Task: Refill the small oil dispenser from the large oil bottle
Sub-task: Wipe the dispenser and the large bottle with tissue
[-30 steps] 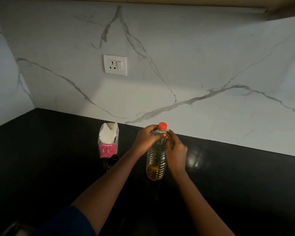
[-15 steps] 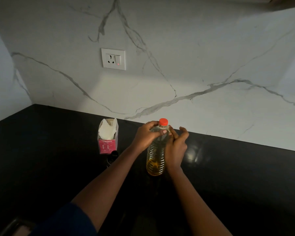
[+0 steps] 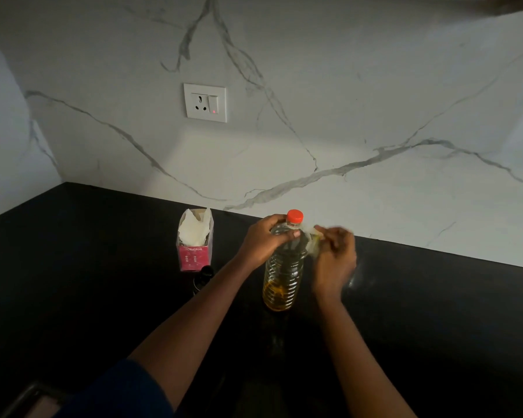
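Note:
The large oil bottle (image 3: pixel 283 276) stands upright on the black counter (image 3: pixel 435 312), clear plastic with an orange cap (image 3: pixel 294 216) on and yellow oil in its lower part. My left hand (image 3: pixel 264 239) grips its shoulder just below the cap. My right hand (image 3: pixel 334 257), blurred by motion, is at the bottle's right side and pinches a pale, thin plastic strip (image 3: pixel 312 238) that hangs off the neck. The small dark oil dispenser (image 3: pixel 204 277) stands left of the bottle, partly hidden by my left forearm.
A pink tissue box (image 3: pixel 194 245) with white tissue sticking out stands just behind the dispenser. The marble wall with a socket plate (image 3: pixel 205 102) rises behind the counter, and a side wall closes the corner at the left.
My right hand has pulled away from the bottle's neck to the right, drawing a pale strip with it. The left hand keeps its grip on the bottle. The camera tilted slightly.

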Demonstrator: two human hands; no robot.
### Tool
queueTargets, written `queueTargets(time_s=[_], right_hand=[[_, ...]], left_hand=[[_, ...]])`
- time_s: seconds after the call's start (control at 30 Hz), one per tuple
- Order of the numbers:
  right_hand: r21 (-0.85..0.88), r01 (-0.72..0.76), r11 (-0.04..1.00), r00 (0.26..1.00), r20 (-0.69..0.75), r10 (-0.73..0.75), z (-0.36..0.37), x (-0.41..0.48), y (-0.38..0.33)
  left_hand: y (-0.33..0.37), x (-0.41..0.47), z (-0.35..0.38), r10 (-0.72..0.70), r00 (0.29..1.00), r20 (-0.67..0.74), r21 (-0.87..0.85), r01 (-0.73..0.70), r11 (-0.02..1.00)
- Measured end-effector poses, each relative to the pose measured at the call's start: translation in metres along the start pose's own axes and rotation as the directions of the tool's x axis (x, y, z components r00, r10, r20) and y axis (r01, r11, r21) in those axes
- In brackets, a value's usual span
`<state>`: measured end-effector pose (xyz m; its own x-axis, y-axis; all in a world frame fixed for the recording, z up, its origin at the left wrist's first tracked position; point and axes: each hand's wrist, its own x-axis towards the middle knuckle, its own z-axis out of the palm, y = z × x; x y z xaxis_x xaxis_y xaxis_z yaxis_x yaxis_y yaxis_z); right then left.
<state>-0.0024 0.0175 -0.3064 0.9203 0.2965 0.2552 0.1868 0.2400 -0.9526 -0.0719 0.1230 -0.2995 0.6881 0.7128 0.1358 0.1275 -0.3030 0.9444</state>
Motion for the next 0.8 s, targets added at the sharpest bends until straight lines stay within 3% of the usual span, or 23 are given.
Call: queueTargets(time_s=[0.07, 0.13, 0.23, 0.33, 0.43, 0.67, 0.8], right_hand=[[-0.092, 0.123, 0.988, 0.979, 0.173, -0.106, -0.001, 0.022, -0.023], [-0.259, 0.24, 0.936, 0.899, 0.423, -0.113, 0.0, 0.044, -0.042], [-0.5, 0.526, 0.688, 0.691, 0.723, -0.002, 0.005, 0.075, -0.06], [-0.534, 0.704, 0.468, 0.545, 0.829, 0.126, 0.014, 0.087, -0.064], [-0.527, 0.746, 0.407, 0.523, 0.842, 0.13, 0.022, 0.087, -0.063], [-0.621, 0.698, 0.356, 0.62, 0.773, 0.133, 0.029, 0.082, -0.067], [-0.586, 0.696, 0.414, 0.574, 0.801, 0.167, 0.024, 0.083, -0.074]], left_hand=[[-0.001, 0.0, 0.0, -0.003, 1.0, 0.0, 0.007, 0.003, 1.0], [-0.002, 0.001, 0.0, -0.009, 1.0, 0.001, 0.017, 0.008, 1.0], [-0.002, 0.003, 0.001, -0.024, 1.0, 0.003, 0.02, 0.024, 1.0], [-0.002, 0.005, 0.001, -0.035, 0.999, 0.0, 0.043, 0.034, 0.998], [-0.003, 0.005, 0.001, -0.021, 1.0, 0.0, 0.043, 0.021, 0.999], [-0.004, 0.005, 0.002, -0.026, 1.0, -0.007, 0.063, 0.026, 0.998], [-0.001, 0.005, 0.001, -0.037, 0.999, -0.005, 0.065, 0.038, 0.997]])
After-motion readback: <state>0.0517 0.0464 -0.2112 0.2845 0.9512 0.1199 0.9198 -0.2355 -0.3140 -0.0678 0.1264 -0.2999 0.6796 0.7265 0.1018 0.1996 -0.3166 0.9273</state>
